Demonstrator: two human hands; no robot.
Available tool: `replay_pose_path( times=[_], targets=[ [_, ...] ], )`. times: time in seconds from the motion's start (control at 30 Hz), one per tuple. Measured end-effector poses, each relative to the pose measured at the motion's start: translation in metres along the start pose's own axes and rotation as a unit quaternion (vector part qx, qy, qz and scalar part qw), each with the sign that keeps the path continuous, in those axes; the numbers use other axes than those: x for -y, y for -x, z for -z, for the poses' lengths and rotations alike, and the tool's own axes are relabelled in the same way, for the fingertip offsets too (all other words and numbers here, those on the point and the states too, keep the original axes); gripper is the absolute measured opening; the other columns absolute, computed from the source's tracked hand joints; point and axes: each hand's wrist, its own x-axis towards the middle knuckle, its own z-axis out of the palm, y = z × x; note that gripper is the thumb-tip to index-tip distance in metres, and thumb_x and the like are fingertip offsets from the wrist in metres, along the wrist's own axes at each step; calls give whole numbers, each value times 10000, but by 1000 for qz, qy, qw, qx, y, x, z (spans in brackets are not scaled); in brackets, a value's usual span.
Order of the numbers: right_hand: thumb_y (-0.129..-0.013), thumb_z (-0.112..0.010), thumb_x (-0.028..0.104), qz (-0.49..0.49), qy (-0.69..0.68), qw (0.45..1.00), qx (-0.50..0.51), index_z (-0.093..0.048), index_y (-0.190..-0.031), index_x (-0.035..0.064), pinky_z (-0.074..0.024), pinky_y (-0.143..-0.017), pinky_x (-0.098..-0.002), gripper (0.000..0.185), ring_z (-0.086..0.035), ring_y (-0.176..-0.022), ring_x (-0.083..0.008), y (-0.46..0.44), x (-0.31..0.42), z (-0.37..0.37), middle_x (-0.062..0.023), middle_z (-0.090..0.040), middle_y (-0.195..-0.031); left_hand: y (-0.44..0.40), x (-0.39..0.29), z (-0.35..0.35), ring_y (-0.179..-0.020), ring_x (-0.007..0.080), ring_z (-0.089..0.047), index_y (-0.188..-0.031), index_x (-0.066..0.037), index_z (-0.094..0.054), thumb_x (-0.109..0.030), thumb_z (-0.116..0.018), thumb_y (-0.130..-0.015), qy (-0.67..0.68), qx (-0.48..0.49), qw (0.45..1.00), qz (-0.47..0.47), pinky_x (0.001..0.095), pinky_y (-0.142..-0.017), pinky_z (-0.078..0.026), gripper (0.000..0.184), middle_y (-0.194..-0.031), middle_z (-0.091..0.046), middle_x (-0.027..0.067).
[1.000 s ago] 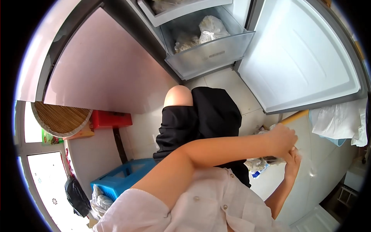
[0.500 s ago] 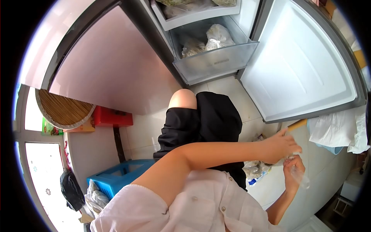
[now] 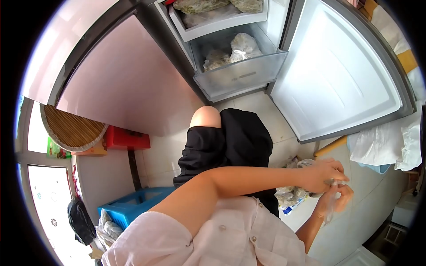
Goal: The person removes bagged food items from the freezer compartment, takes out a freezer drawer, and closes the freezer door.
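Note:
My left hand (image 3: 326, 174) reaches across my body to the right side, its fingers closed on a clear plastic bag (image 3: 330, 206). Just below it my right hand (image 3: 338, 198) pinches the same bag, whose thin end hangs down in front of my palm. Part of the bag is hidden behind my hands. Beside and partly behind my left forearm, several filled clear bags (image 3: 289, 195) lie low near the floor; their contents are hard to make out. Ahead, an open freezer drawer (image 3: 242, 82) holds a knotted white bag (image 3: 245, 48) and another filled bag (image 3: 216, 60).
The freezer door (image 3: 337, 75) stands open on the right. An upper drawer (image 3: 222, 24) with bags juts out above. At left are a closed pinkish door panel (image 3: 128, 80), a red box (image 3: 128, 138) and a blue plastic crate (image 3: 133, 203). White bags (image 3: 377, 146) hang at right.
My hands have shifted slightly, with the right hand turning and the bag's loose end now hanging more upright. The view has moved a little; the drawers and door stand as before.

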Motion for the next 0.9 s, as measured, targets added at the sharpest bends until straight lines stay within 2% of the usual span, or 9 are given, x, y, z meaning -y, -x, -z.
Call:
replay_pose_path(
  times=[0.07, 0.2, 0.33, 0.4, 0.47, 0.53, 0.63, 0.77, 0.9],
  targets=[
    [-745, -700, -29, -4, -33, 999, 14, -453, -759, 76, -432, -651, -322, 268, -510, -742, -226, -1, -2, 1, -66, -525, -793, -11, 1, 8, -838, 229, -558, -923, -115, -690, -99, -648, -712, 199, 112, 969, 92, 437, -876, -392, 216, -801, -598, 58],
    [-758, -677, -47, -17, -140, 983, 118, -470, -730, 61, -425, -674, -322, 235, -509, -735, -230, -10, -12, 11, -78, -521, -777, -26, 4, 24, -763, 217, -585, -797, -130, -693, -132, -657, -660, -57, 175, 983, -10, 396, -735, -420, 141, -707, -611, 45],
    [-653, -676, -81, 93, -112, 969, 202, -526, -697, 68, -387, -668, -355, 216, -521, -711, -247, -22, -2, 15, -76, -544, -728, -33, 4, 27, -768, 222, -600, -605, -157, -661, -206, -644, -603, -438, 194, 863, -158, 367, -681, -396, 53, -672, -604, 23],
    [-610, -666, -90, 114, -114, 965, 207, -544, -686, 77, -353, -657, -335, 220, -535, -699, -228, -21, 2, 14, -65, -556, -729, -32, 12, 28, -760, 237, -600, -579, -146, -651, -227, -618, -610, -437, 76, 860, -252, 365, -710, -406, 93, -654, -592, 29],
    [-597, -678, -71, 139, -103, 960, 218, -553, -699, 79, -344, -652, -329, 220, -539, -691, -219, -18, -12, 15, -60, -572, -749, -24, 6, 37, -729, 278, -602, -614, -102, -655, -219, -588, -662, -333, 107, 927, -132, 390, -700, -433, 143, -646, -594, 76],
    [-584, -699, -39, 179, -63, 954, 231, -550, -695, 85, -340, -658, -332, 223, -544, -709, -205, -14, -28, 12, -41, -577, -770, -27, 10, 39, -683, 319, -583, -671, -42, -646, -235, -553, -736, -323, 244, 900, 165, 410, -689, -459, 223, -658, -599, 122],
    [-577, -733, 14, 257, 24, 937, 234, -547, -681, 92, -331, -696, -341, 227, -545, -765, -188, -29, -20, 26, -12, -578, -813, -24, 5, 40, -620, 331, -529, -736, -16, -638, -290, -517, -794, -77, 252, 945, 191, 398, -659, -466, 306, -674, -599, 144],
    [-620, -753, 84, 288, 146, 937, 135, -560, -676, 99, -320, -760, -353, 201, -535, -837, -189, -58, 1, 80, 4, -573, -860, -35, -29, 44, -575, 205, -442, -661, -31, -556, -280, -477, -811, 0, 131, 982, 133, 352, -588, -395, 301, -605, -529, 57],
    [-691, -736, 110, 130, 64, 957, 253, -586, -676, 65, -329, -776, -347, 157, -496, -885, -216, -15, -69, 90, -24, -581, -892, -30, 33, 97, -582, 95, -273, -574, -104, -306, -195, -465, -808, 82, 73, 975, 193, 288, -564, -241, 297, -575, -291, -33]
  ],
)
